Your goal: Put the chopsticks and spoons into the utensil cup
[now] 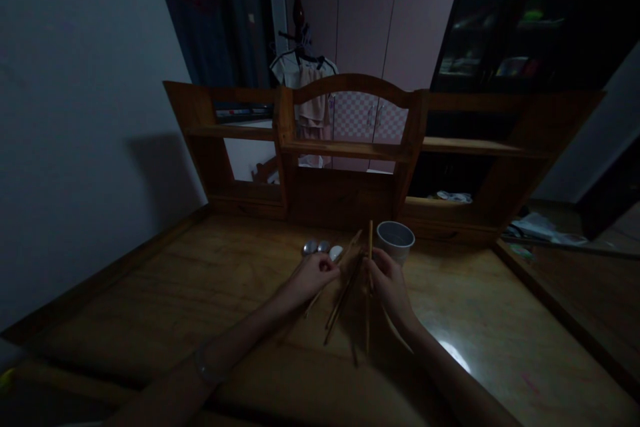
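Note:
My left hand point(320, 270) is closed in a pinch around a thin wooden stick point(314, 302), slanting from lower left to upper right. My right hand point(389, 275) is closed on another thin wooden stick point(371, 235), which stands nearly upright in view. Between the two hands, several more sticks point(341, 300) slant together, chopstick-like in shape; whether fingers touch them is unclear in the dim light. Just behind my right hand stands a grey-white cup point(395, 238), mouth upward. Beyond my left hand sit two shiny round pieces point(310, 247) and a whiter round piece point(336, 253).
The wooden tabletop point(240, 360) runs up to a shelf unit point(350, 154) along its back edge. A wall point(90, 114) borders the left. Further back are a pink wardrobe point(370, 20), hanging clothes point(313, 90) and a dark cabinet point(500, 34).

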Action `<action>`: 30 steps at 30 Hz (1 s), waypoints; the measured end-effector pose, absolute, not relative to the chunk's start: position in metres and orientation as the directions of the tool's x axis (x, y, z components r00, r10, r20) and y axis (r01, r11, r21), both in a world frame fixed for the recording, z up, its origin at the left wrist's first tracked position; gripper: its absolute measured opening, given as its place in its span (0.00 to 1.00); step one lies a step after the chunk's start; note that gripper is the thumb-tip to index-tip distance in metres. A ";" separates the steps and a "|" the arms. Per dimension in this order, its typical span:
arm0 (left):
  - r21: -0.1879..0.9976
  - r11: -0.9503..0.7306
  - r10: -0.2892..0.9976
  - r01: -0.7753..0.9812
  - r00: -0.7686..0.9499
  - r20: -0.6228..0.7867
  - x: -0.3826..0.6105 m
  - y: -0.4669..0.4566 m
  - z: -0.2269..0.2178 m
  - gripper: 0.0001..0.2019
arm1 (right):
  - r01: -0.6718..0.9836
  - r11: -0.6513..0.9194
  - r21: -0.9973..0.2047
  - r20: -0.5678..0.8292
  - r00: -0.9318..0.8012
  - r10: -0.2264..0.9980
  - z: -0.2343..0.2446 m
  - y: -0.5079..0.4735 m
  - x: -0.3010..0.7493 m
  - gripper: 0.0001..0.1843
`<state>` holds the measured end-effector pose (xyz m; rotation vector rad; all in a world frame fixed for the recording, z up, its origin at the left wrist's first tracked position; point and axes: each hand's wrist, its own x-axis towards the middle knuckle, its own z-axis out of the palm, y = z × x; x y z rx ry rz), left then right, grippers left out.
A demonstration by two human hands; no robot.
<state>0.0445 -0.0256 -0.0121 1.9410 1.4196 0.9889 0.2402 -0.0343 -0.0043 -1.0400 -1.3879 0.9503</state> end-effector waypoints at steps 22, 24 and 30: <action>0.941 -0.334 0.924 -0.054 0.176 0.338 0.068 -0.059 0.013 0.13 | 0.332 0.689 -0.645 0.696 -0.119 0.708 0.031 -0.065 0.242 0.22; 0.923 -0.384 0.904 0.015 0.209 0.372 0.070 -0.063 0.014 0.11 | 0.375 0.716 -0.589 0.730 -0.134 0.671 0.032 -0.065 0.245 0.22; 0.773 -0.566 0.819 0.285 0.298 0.490 0.070 -0.071 0.022 0.06 | 0.396 0.748 -0.532 0.762 -0.162 0.627 0.027 -0.059 0.246 0.22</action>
